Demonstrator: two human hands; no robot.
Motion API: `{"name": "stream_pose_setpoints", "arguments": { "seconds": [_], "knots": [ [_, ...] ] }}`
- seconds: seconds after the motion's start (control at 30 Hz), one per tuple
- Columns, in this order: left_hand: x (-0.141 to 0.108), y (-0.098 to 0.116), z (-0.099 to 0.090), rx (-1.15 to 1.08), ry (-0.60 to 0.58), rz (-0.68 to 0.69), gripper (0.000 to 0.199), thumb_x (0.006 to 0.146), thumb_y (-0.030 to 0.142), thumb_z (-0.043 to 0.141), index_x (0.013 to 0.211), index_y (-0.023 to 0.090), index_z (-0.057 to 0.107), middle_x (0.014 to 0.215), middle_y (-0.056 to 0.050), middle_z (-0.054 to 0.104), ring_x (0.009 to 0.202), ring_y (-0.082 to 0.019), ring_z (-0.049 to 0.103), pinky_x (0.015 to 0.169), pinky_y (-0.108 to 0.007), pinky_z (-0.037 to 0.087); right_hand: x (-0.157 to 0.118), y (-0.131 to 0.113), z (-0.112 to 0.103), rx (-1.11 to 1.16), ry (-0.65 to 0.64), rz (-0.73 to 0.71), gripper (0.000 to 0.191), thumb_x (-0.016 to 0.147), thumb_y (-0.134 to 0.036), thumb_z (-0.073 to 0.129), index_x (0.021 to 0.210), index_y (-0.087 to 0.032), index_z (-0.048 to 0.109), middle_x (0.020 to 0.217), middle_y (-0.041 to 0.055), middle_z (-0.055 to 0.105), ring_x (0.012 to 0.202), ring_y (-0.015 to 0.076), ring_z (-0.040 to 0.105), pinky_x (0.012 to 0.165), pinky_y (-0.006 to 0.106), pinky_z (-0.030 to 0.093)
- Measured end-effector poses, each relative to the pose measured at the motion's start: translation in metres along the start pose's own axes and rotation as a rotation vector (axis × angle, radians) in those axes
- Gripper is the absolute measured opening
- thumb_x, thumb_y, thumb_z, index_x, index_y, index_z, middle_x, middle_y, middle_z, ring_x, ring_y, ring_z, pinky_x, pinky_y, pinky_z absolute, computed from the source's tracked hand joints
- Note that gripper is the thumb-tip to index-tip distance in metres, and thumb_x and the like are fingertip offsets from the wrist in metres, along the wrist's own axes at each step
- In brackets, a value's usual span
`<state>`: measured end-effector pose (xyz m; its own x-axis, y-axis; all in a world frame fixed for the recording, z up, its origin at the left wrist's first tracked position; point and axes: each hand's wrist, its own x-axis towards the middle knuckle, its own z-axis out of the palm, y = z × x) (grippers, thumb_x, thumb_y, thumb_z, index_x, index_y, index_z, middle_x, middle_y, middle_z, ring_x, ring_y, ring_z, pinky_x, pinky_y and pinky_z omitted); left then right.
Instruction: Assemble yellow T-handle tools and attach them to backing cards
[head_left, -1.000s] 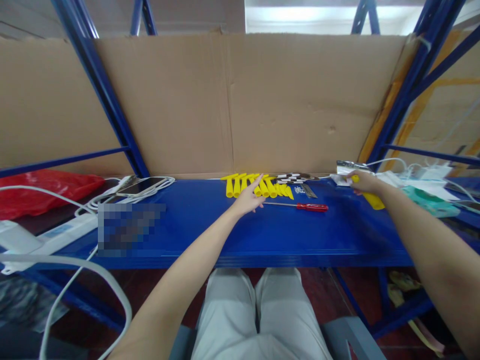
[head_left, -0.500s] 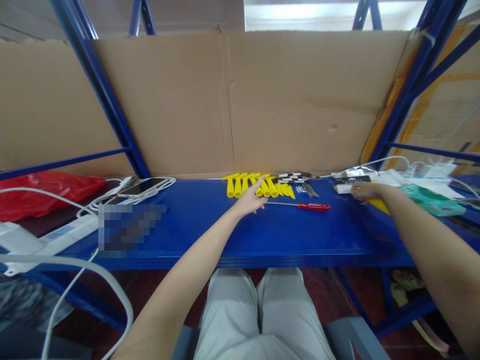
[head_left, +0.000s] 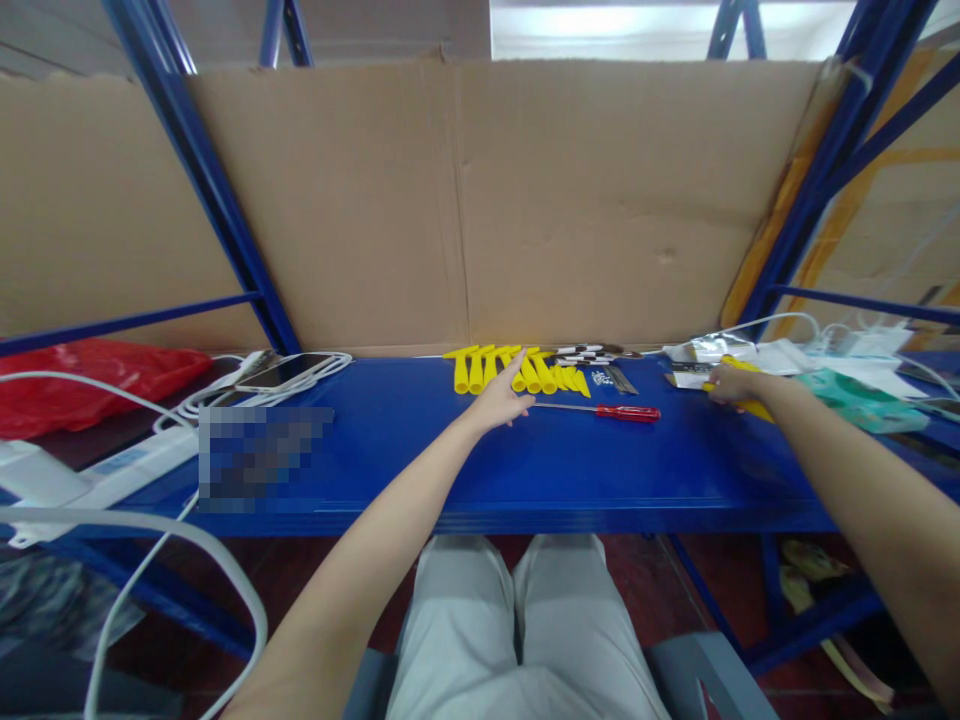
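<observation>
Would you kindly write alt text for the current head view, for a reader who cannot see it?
A right hand holds a yellow piece beside a box on a blue bench, while the left hand points toward a row of yellow parts. A red-handled screwdriver lies nearer the front edge; cardboard stands behind.

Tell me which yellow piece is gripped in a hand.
The yellow piece in the right hand; the other yellow pieces lie grouped by the left hand, not held.
</observation>
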<state>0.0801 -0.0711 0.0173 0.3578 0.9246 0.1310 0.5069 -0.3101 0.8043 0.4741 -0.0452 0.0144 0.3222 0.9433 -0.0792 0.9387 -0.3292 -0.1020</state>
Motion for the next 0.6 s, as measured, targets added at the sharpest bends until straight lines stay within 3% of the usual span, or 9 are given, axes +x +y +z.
{"name": "stream_pose_setpoints", "arguments": {
  "seconds": [0.13,0.27,0.5,0.6],
  "knots": [
    [0.001,-0.001,0.000,-0.007,0.009,0.009,0.089,0.082,0.012,0.058,0.154,0.023,0.007,0.109,-0.017,0.068,0.057,-0.008,0.061,0.043,-0.014,0.041,0.007,0.004,0.003,-0.081,0.032,0.003,0.041,0.075,-0.013,0.054,0.116,-0.010,0.052,0.090,0.0174,0.067,0.082,0.0261,0.066,0.067,0.033,0.051],
    [0.003,-0.005,0.001,-0.005,0.012,0.015,0.090,0.081,0.012,0.058,0.154,0.022,0.007,0.107,-0.016,0.069,0.059,-0.010,0.062,0.043,-0.015,0.042,0.017,0.010,0.009,-0.132,0.092,-0.002,0.054,0.078,-0.017,0.053,0.130,-0.007,0.046,0.117,0.0248,0.062,0.105,0.0296,0.062,0.086,0.036,0.049],
    [0.005,-0.008,0.001,0.008,0.006,0.022,0.088,0.082,0.015,0.058,0.155,0.022,0.008,0.090,-0.011,0.072,0.061,-0.014,0.064,0.046,-0.018,0.045,0.034,0.018,0.013,-0.157,-0.047,-0.061,0.046,0.077,-0.011,0.050,0.123,-0.017,0.059,0.133,0.0166,0.057,0.116,0.0275,0.058,0.094,0.035,0.045],
    [0.003,-0.005,0.000,0.016,0.006,0.006,0.089,0.082,0.015,0.059,0.154,0.021,0.008,0.088,-0.011,0.072,0.059,-0.014,0.063,0.047,-0.018,0.046,0.037,0.020,0.014,-0.142,0.037,-0.058,0.045,0.075,-0.011,0.053,0.119,-0.019,0.063,0.124,0.0154,0.063,0.106,0.0278,0.063,0.087,0.036,0.050]
  ]
}}
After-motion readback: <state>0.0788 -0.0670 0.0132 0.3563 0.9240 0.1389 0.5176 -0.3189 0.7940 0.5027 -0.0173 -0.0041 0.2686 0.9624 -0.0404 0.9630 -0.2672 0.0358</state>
